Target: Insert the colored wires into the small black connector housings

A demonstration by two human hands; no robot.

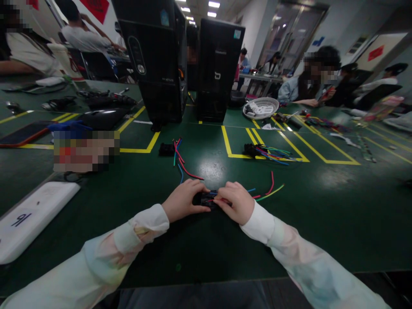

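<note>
Close to the table's front edge, my left hand (186, 198) is closed around a small black connector block (205, 198), thumb on the near side. My right hand (235, 201) pinches at the connector's right end, where a red wire (228, 201) runs under the fingers. Past that hand stick out the free ends of blue, red and yellow-green wires (272, 192). How the wires sit in the block is hidden by my fingers. Just beyond lies a second black connector (166, 149) with red, blue and green wires. A third wired connector (252, 149) rests farther right, on yellow tape.
Two black computer towers (157, 64) stand upright at the back. A white basket (260, 107) with parts is right of them. On the left lie a white power strip (35, 219) and dark cables (106, 99). Several people sit around nearby tables.
</note>
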